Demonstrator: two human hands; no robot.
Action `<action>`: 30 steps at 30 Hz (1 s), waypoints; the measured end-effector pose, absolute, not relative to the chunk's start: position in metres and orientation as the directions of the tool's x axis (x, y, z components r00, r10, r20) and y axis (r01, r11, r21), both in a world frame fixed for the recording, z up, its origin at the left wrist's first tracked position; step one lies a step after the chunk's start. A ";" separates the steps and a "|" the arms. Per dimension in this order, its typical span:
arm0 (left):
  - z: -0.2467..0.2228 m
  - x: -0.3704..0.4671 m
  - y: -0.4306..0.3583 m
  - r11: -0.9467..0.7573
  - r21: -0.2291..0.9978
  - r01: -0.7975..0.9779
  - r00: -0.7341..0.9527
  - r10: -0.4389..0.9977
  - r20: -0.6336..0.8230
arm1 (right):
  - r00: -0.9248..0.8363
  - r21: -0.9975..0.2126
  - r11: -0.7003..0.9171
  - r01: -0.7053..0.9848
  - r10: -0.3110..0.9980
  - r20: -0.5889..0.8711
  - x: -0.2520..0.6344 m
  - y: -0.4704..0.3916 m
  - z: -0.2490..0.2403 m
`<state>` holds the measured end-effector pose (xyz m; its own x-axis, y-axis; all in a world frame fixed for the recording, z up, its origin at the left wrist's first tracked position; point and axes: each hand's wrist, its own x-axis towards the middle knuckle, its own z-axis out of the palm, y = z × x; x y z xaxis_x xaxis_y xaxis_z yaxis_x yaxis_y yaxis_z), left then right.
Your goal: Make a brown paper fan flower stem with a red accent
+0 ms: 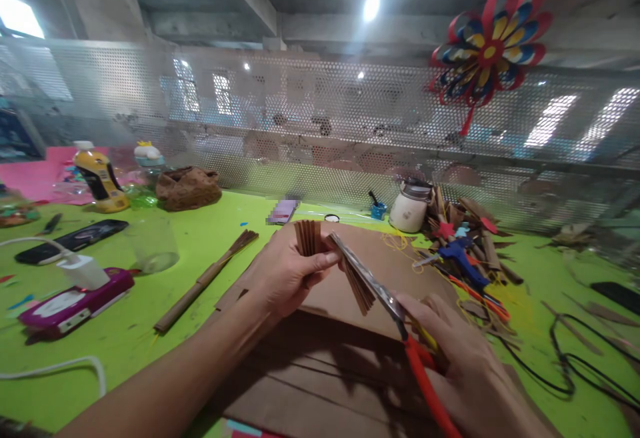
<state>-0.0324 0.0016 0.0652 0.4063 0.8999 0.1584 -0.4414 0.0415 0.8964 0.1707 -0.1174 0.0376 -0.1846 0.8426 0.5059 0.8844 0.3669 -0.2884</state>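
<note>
Left hand (295, 271): fingers closed on a pleated strip of brown paper (309, 238), thumb on the near side. Strip is up off the cardboard (400, 258), one end standing above the fist, the other slanting down to the right. Right hand (450, 345): fingers wrapped on the handles of the scissors (384, 297), blades along the lower pleats, tips right by the left thumb. We can't tell if the blades bite the paper or only press on it.

Risks, as we judge them: the tips sit so near the thumb that a slip or a quick squeeze could nick skin. The pleats look thick and springy, so a loose pinch could let them fan out and leave a ragged edge. Nothing backs the strip from below, so blade pressure could twist it in the grip. Thin yellow thread (397, 241) on the cardboard could snag on the scissors if they drop low. Off to the left, the paper stick (205, 281) lies on the green table (130, 371), well clear of the blades.
</note>
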 end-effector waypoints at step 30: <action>0.066 -0.031 0.000 0.054 0.888 -0.457 0.454 0.873 0.181 | -0.114 -0.401 0.346 0.848 0.859 0.499 0.161 -0.120 0.042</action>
